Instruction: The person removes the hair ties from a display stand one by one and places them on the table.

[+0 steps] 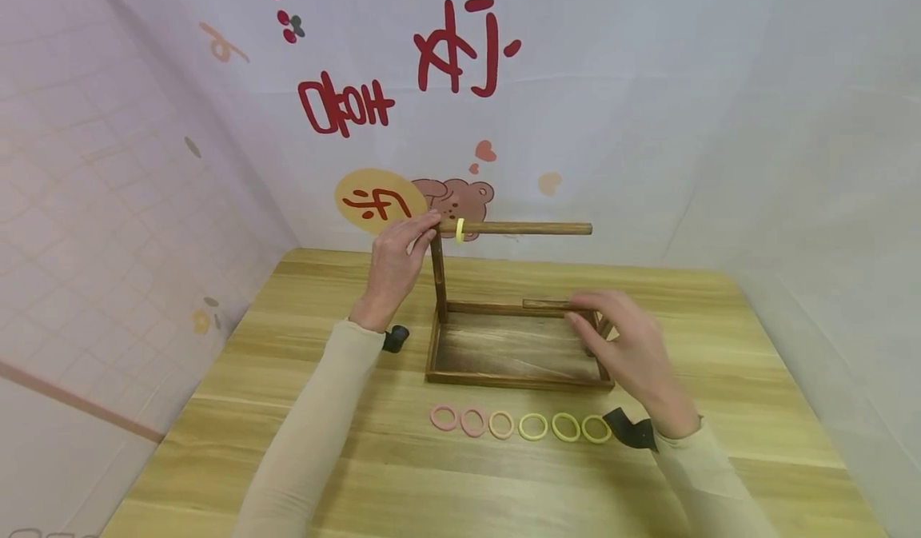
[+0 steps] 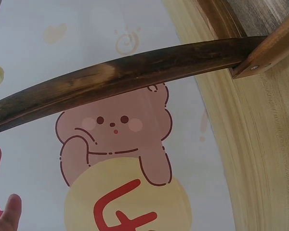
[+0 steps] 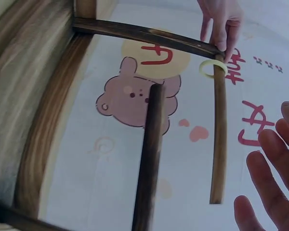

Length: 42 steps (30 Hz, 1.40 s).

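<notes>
A dark wooden stand with a shallow tray base (image 1: pixel 518 381) stands on the table. One yellow ring (image 1: pixel 460 230) hangs near the left end of its upper rod (image 1: pixel 540 228). My left hand (image 1: pixel 396 258) touches the top of the tall left post (image 1: pixel 438 274), fingers nearly straight; in the left wrist view its two visible fingertips sit apart from the post. Around the lower rod (image 1: pixel 547 304), at its right end, hovers my right hand (image 1: pixel 633 346). The right wrist view shows its fingers (image 3: pixel 272 192) spread, with nothing between them. The lower rod (image 3: pixel 151 139) bears no ring.
Several loose rings lie in a row in front of the stand: pink (image 1: pixel 456 418), orange (image 1: pixel 491 424) and yellow (image 1: pixel 533 440). Behind the wooden table (image 1: pixel 273 394) hangs a white printed cloth (image 1: pixel 612 106) with a bear and red characters.
</notes>
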Motion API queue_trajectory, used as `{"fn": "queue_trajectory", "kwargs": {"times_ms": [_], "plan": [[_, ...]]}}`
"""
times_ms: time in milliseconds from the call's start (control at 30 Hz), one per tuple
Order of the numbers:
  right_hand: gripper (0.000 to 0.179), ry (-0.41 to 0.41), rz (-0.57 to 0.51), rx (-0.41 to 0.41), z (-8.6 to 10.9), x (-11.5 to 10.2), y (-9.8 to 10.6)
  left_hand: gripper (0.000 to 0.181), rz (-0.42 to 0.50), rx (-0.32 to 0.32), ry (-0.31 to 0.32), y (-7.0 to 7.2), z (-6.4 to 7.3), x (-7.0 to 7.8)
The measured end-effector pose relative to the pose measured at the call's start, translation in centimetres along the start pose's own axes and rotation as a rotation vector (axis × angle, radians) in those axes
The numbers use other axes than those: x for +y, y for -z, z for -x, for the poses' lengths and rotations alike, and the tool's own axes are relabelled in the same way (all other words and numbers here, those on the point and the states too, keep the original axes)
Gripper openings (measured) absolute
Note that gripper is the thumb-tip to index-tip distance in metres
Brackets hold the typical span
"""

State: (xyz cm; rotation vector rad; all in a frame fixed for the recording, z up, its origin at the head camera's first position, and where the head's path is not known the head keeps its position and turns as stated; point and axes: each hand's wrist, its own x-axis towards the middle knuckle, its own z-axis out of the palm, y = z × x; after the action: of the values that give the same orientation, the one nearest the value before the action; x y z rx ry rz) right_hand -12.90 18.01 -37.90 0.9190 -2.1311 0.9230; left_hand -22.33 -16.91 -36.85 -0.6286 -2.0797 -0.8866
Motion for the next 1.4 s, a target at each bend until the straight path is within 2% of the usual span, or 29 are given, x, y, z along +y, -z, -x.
{"fn": "queue_trajectory", "kwargs": {"times_ms": [133,300,533,667,1000,1233,1400], "plan": [[0.026,0.030,0.004,0.022,-1.4,-0.4,-0.7,0.026,0.010,0.006,-0.003,0.0,0.0,0.0],[0.040,0.052,0.012,0.043,-3.1,-1.0,-1.6,0.027,0.028,0.015,-0.008,0.1,0.0,-0.1],[0.032,0.065,-0.052,0.028,-5.4,-1.4,-2.7,0.027,0.048,-0.014,0.001,0.3,-0.1,-0.2],[0.034,0.088,-0.074,0.040,-6.5,-1.5,-3.5,0.027,0.066,-0.029,-0.005,0.4,-0.2,-0.4],[0.031,0.087,-0.055,0.001,-9.1,-1.7,-5.1,0.027,0.114,-0.053,0.004,0.7,-0.4,-1.0],[0.031,0.130,-0.016,-0.023,-10.6,-1.6,-6.4,0.028,0.157,-0.103,0.049,1.3,-0.5,-1.3],[0.030,0.159,0.036,-0.058,-11.7,-1.4,-7.4,0.029,0.148,-0.124,0.049,1.6,-0.6,-1.4]]}}
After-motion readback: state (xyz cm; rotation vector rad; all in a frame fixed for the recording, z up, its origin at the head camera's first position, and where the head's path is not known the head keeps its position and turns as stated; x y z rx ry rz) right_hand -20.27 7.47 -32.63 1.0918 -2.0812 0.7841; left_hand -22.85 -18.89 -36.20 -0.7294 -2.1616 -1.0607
